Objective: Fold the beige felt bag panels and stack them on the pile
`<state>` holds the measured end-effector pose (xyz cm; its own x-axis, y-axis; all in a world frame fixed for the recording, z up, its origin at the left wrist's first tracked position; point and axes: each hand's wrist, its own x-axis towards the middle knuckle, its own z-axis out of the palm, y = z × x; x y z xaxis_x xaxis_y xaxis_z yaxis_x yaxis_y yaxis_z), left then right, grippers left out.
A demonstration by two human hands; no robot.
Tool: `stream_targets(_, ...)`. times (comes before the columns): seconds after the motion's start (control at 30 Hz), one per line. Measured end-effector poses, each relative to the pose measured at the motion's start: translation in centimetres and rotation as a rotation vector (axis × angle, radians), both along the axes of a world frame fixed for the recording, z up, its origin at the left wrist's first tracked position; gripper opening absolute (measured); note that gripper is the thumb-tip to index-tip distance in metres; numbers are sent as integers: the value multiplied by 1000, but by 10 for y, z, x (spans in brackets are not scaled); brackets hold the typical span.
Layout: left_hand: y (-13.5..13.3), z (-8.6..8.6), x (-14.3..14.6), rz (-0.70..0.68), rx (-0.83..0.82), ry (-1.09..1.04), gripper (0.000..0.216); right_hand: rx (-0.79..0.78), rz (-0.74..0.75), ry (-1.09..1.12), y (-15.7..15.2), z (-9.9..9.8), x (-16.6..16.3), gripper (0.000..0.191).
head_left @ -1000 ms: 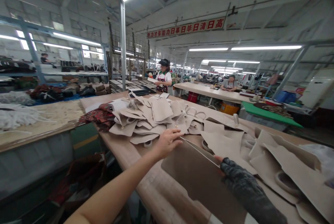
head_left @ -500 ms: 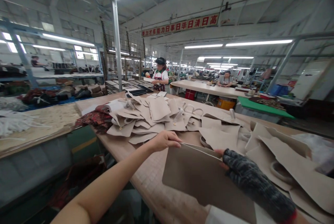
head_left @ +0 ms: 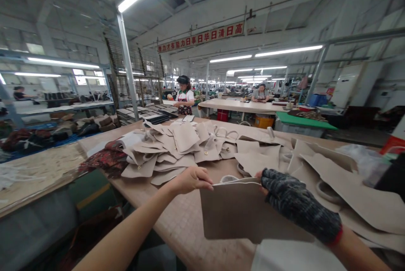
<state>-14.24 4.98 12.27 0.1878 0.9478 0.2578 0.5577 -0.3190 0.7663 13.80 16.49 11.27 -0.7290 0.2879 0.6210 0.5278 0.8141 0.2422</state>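
A taupe leather-like bag panel with rounded corners hangs upright between my hands, over the near part of the table. My left hand, bare, pinches its upper left edge between thumb and fingers. On the upper right edge, my right hand grips it, wearing a dark grey knit fingerless glove. Behind the panel's top edge a pale looped handle shows; whether it belongs to the panel I cannot tell. Just beyond lies a pile of similar beige panels, some with small gold metal fittings.
More panels and a clear plastic bag lie to the right. Dark red patterned cloth sits at the table's left edge. A white sheet is close to me. A co-worker stands across the table, another person farther back.
My view has turned slightly right. The panel has swung to face me more squarely, its top edge now nearly level, and the looped handle behind it has come into sight. Both hands keep their hold.
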Motion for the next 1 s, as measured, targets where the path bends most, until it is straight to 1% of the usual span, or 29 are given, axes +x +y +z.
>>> stream_targets(0.13, 1, 5, 6, -38, -21, 100, 22, -59, -127, -81, -10, 7, -4, 29)
stream_targets(0.27, 8, 7, 18, -43, -8, 172, 17, -98, -159, -142, -20, 17, -8, 27)
stream_targets(0.4, 14, 6, 31, 3, 12, 203, 16, -144, -159, -177, -28, 24, -11, 27)
stream_targets(0.57, 18, 5, 42, 80, 25, 213, 15, -142, -172, -167, -30, 22, -13, 25)
stream_targets(0.67, 18, 5, 46, 112, 49, 214, 15, -144, -191, -164, -31, 23, -14, 22)
stream_targets(0.83, 14, 10, 45, 127, 74, 221, 14, -178, -223, -130, -28, 35, -5, 17)
stream_targets(0.9, 12, 13, 42, 128, 72, 224, 14, -214, -205, -102, -23, 38, 2, 15)
stream_targets(1.0, 10, 18, 39, 124, 62, 223, 14, -327, -134, -10, -12, 34, 13, 17)
